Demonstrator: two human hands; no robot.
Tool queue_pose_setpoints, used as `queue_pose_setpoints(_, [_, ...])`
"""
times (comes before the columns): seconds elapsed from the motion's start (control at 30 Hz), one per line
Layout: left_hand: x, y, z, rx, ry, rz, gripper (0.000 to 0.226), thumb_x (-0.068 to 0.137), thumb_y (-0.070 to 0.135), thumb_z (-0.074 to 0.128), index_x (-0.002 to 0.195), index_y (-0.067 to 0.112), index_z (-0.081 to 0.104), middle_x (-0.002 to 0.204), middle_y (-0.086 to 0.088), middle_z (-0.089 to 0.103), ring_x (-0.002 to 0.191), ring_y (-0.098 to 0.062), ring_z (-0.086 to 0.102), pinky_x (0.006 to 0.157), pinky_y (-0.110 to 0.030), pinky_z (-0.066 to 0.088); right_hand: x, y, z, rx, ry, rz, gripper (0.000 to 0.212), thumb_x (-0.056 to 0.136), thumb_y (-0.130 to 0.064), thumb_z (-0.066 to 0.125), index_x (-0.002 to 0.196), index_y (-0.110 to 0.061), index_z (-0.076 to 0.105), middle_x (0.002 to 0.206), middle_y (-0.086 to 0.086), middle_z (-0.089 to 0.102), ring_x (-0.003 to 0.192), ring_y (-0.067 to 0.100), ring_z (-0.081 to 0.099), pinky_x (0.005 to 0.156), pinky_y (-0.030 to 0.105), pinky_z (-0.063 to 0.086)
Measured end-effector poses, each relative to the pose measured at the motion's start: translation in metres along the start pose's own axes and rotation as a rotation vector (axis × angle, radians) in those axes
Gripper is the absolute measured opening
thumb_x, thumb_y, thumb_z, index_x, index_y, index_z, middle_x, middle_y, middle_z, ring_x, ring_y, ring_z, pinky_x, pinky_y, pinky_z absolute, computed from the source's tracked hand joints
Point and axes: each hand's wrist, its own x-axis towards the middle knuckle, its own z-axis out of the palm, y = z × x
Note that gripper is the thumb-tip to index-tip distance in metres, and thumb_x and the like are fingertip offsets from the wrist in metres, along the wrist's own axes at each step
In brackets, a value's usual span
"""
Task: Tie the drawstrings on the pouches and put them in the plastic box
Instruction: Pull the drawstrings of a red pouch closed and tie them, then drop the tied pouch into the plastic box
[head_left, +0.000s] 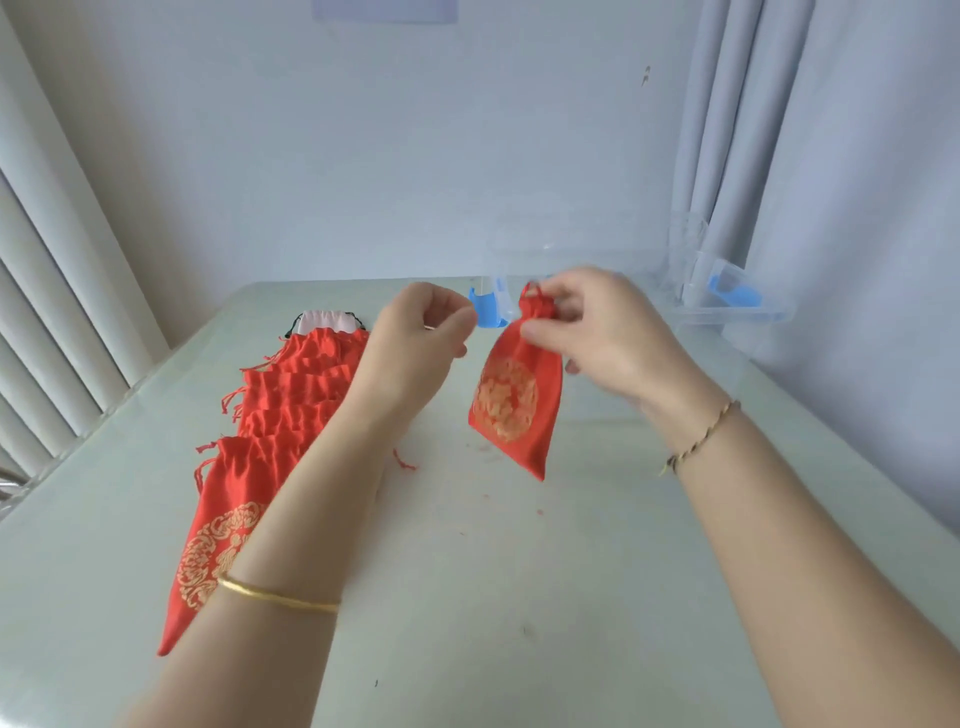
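- Step in hand: tying. The pouch (514, 400) hangs in mid-air at frame centre with its neck gathered, its body clear of the table (519, 597).
- Right hand (597, 332): fingers and thumb pinch the gathered neck. A loop of cord (531, 291) shows above them.
- Left hand (415, 338): fingers curled, tips pressed together just left of the neck. Whether they hold a cord end cannot be told.
- Next move, as judged: pull the knot snug, hands drawing apart, then carry the pouch up-frame into the box (727, 312).
- Box: clear plastic, upper right, directly behind the hands. Its near wall and blue latch (485, 309) lie close behind the pouch, so the pouch probably has to be lifted over the rim.
- Spare pouches (291, 395): an overlapping row at left, partly under the left forearm.
- Room: widest at lower centre and lower right. The table edge runs along the left of the frame.
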Motion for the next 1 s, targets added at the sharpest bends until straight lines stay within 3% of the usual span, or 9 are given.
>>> queue_pose_setpoints(0.1, [0.022, 0.004, 0.003, 0.020, 0.041, -0.019, 0.008, 0.089, 0.011, 0.049, 0.093, 0.013, 0.056, 0.079, 0.004, 0.058, 0.068, -0.010, 0.056, 0.055, -0.022, 0.039, 0.037, -0.014, -0.030, 0.025, 0.081, -0.073, 0.017, 0.077, -0.008, 0.066, 0.089, -0.017, 0.058, 0.095, 0.017, 0.068, 0.084, 0.027, 0.064, 0.074, 0.039, 0.049])
queue_pose_setpoints(0.23, [0.043, 0.002, 0.017, 0.069, -0.001, -0.084, 0.011, 0.087, 0.008, 0.047, 0.095, 0.012, 0.053, 0.078, 0.003, 0.055, 0.074, -0.015, 0.056, 0.056, -0.024, 0.039, 0.094, -0.025, -0.058, -0.142, 0.218, -0.127, 0.018, 0.074, -0.003, 0.058, 0.092, -0.006, 0.062, 0.098, 0.018, 0.066, 0.089, 0.033, 0.063, 0.079, 0.042, 0.051])
queue_pose_setpoints(0.3, [0.050, -0.001, 0.021, 0.086, -0.015, -0.103, 0.013, 0.086, 0.007, 0.046, 0.096, 0.012, 0.053, 0.077, 0.003, 0.056, 0.078, -0.018, 0.056, 0.057, -0.025, 0.040, 0.116, -0.020, -0.056, -0.297, 0.152, -0.073, 0.024, 0.075, 0.001, 0.056, 0.097, -0.001, 0.066, 0.093, 0.019, 0.066, 0.082, 0.034, 0.064, 0.076, 0.045, 0.053])
queue_pose_setpoints(0.37, [0.055, -0.005, 0.023, 0.102, -0.023, -0.115, 0.014, 0.086, 0.007, 0.046, 0.098, 0.012, 0.053, 0.077, 0.004, 0.056, 0.080, -0.019, 0.055, 0.058, -0.025, 0.041, 0.133, -0.009, -0.048, -0.453, -0.001, -0.003, 0.026, 0.077, 0.003, 0.058, 0.100, -0.005, 0.069, 0.084, 0.011, 0.065, 0.067, 0.025, 0.061, 0.063, 0.035, 0.053])
queue_pose_setpoints(0.5, [0.064, -0.016, 0.018, 0.111, -0.011, -0.109, 0.014, 0.088, 0.008, 0.047, 0.100, 0.014, 0.052, 0.085, 0.004, 0.056, 0.076, -0.015, 0.058, 0.058, -0.025, 0.042, 0.155, 0.011, -0.039, -0.602, -0.079, 0.010, 0.026, 0.078, -0.001, 0.065, 0.101, -0.013, 0.069, 0.100, 0.006, 0.064, 0.086, 0.019, 0.055, 0.072, 0.024, 0.041])
queue_pose_setpoints(0.63, [0.073, -0.025, 0.015, 0.110, 0.008, -0.093, 0.014, 0.088, 0.009, 0.048, 0.100, 0.014, 0.053, 0.097, 0.001, 0.056, 0.069, -0.008, 0.057, 0.056, -0.023, 0.041, 0.167, 0.018, -0.049, -0.554, -0.141, 0.148, 0.023, 0.081, 0.004, 0.060, 0.102, -0.004, 0.067, 0.074, 0.009, 0.062, 0.076, 0.023, 0.058, 0.059, 0.028, 0.047])
queue_pose_setpoints(0.8, [0.079, -0.027, 0.015, 0.114, 0.001, -0.087, 0.014, 0.089, 0.009, 0.048, 0.101, 0.014, 0.053, 0.096, 0.002, 0.056, 0.070, -0.008, 0.057, 0.057, -0.024, 0.042, 0.175, 0.017, -0.049, -0.670, -0.023, 0.113, 0.026, 0.080, 0.005, 0.055, 0.104, 0.003, 0.065, 0.098, 0.022, 0.068, 0.086, 0.033, 0.064, 0.077, 0.041, 0.054])
queue_pose_setpoints(0.9, [0.078, -0.026, 0.020, 0.121, -0.027, -0.092, 0.015, 0.089, 0.009, 0.047, 0.101, 0.014, 0.053, 0.090, 0.005, 0.055, 0.072, -0.010, 0.058, 0.059, -0.026, 0.043, 0.167, 0.021, -0.028, -0.708, -0.146, 0.123, 0.024, 0.079, 0.004, 0.060, 0.102, 0.003, 0.065, 0.092, 0.021, 0.066, 0.069, 0.030, 0.059, 0.052, 0.028, 0.044])
queue_pose_setpoints(1.0, [0.076, -0.027, 0.023, 0.129, -0.043, -0.100, 0.017, 0.088, 0.010, 0.046, 0.102, 0.014, 0.054, 0.085, 0.006, 0.057, 0.081, -0.019, 0.060, 0.062, -0.027, 0.043, 0.160, 0.035, -0.003, -0.759, -0.224, 0.181, 0.013, 0.081, 0.006, 0.054, 0.071, -0.002, 0.058, 0.072, 0.015, 0.062, 0.050, 0.020, 0.047, 0.047, 0.025, 0.040])
